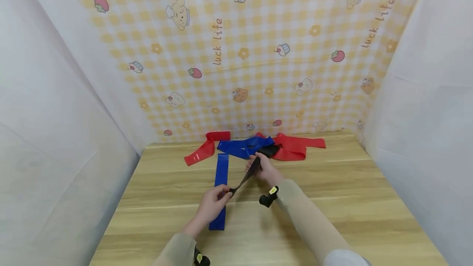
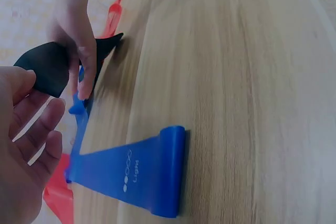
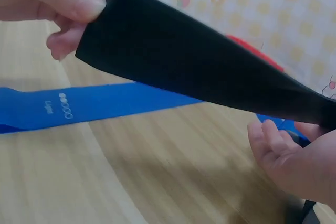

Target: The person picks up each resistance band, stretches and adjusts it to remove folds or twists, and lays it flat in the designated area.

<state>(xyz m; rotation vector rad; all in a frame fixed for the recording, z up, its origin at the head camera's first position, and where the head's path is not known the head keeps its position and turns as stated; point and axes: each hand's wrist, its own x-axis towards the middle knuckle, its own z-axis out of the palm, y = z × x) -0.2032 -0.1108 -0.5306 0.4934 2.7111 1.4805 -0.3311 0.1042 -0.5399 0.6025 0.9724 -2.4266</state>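
A black resistance band (image 1: pixel 248 175) stretches slantwise above the table between both hands. Thumb and fingers of my left hand (image 1: pixel 213 203) pinch its near end, over a flat blue resistance band (image 1: pixel 221 169). Farther back, my right hand (image 1: pixel 265 169) holds the other part of the black band, beside the heap of bands; its exact grip is partly hidden. In the right wrist view the black band (image 3: pixel 194 59) shows its broad side. The blue band (image 2: pixel 142 174) bears the word "Light" in the left wrist view.
Along the back of the wooden table (image 1: pixel 332 200) lie a red band (image 1: pixel 202 153), a crumpled blue band (image 1: pixel 236 147), more black band material (image 1: pixel 269 150) and a red band (image 1: pixel 295 147) at the right. A checked cloth (image 1: pixel 244 73) hangs behind, with white sheets at both sides.
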